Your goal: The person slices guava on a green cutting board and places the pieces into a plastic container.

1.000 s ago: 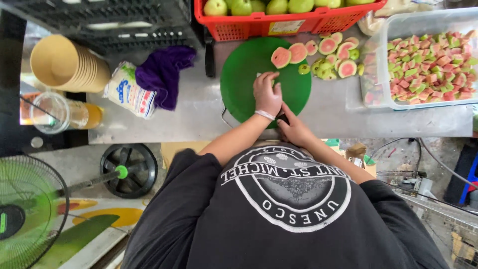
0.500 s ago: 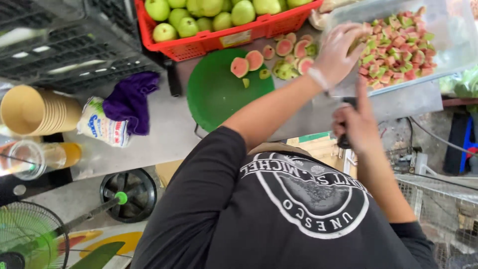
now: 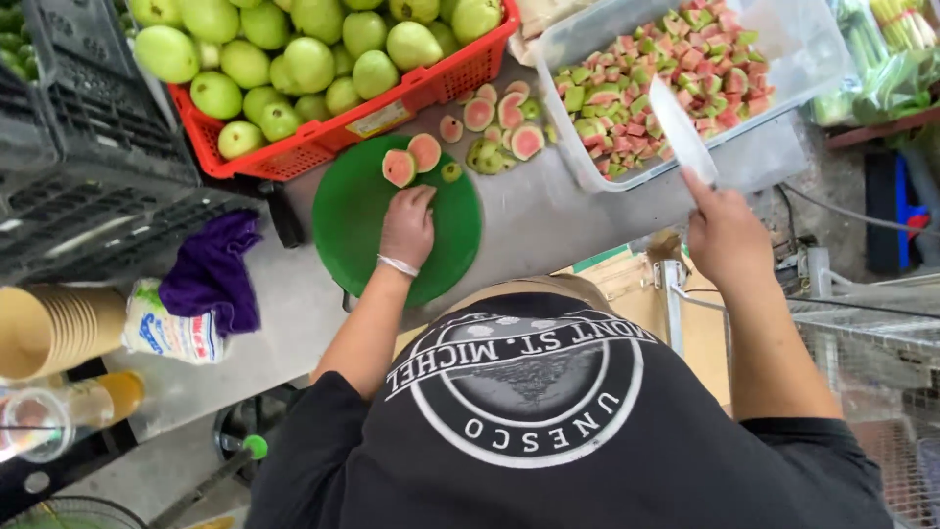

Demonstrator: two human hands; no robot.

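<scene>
I am watching the left hand (image 3: 406, 227) lying palm-down on the round green cutting board (image 3: 357, 235), fingers loosely spread and reaching toward two pink-fleshed guava halves (image 3: 411, 160) just past the fingertips; it is gripping nothing. The right hand (image 3: 723, 237) is closing fully round the handle of a knife (image 3: 681, 130), and the blade is pointing away from the body, hovering over the near rim of the clear plastic tub (image 3: 783, 39) of diced guava (image 3: 666, 83).

Between the two hands, beyond the board, more halved guavas (image 3: 494, 127) are lying on the grey counter (image 3: 548, 220). Further out past the left hand, a red basket (image 3: 343, 137) is holding whole green guavas (image 3: 294, 49). To the outside of the left arm a purple cloth (image 3: 211, 274), a printed packet (image 3: 166, 333) and a stack of paper cups (image 3: 54, 328) are sitting.

To cut well, I judge the left fingers should be curling back on a fruit half, flat side down, before the blade is coming across. Whether the knife edge is facing down I cannot quite tell from here.
</scene>
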